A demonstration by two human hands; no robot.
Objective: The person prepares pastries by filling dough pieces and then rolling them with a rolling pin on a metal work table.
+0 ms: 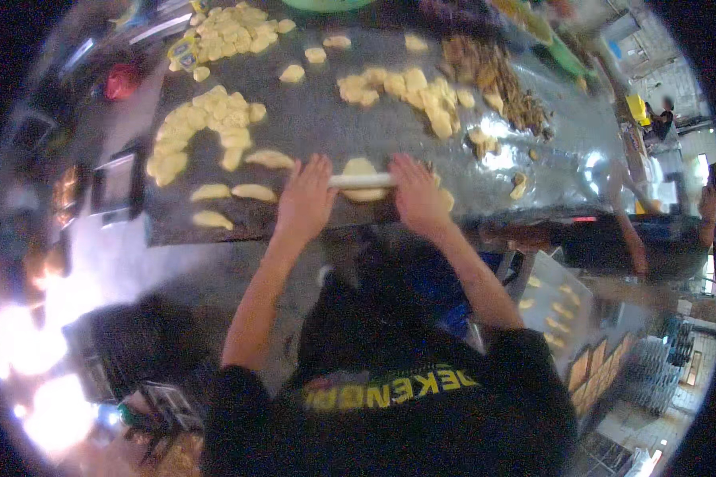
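Observation:
A pale rolling pin point(361, 181) lies level across a flattened piece of dough point(359, 167) near the table's front edge. My left hand point(306, 195) is closed over the pin's left end, and my right hand point(418, 195) is closed over its right end. The dough shows above and below the pin, pressed under its middle. Beside my left hand lie several rolled, tapered dough pieces point(254, 192). Close to my right hand, a small dough piece point(447, 199) is partly hidden by it.
On the dark table point(286, 111), flat dough rounds point(235, 32) are heaped at the far left, with a curved row of dough pieces point(203, 123) nearer. More dough point(414, 87) and a brown filling pile point(493, 75) lie right. A tray of shaped pieces point(573, 278) stands lower right; another person's arm point(632, 238) shows.

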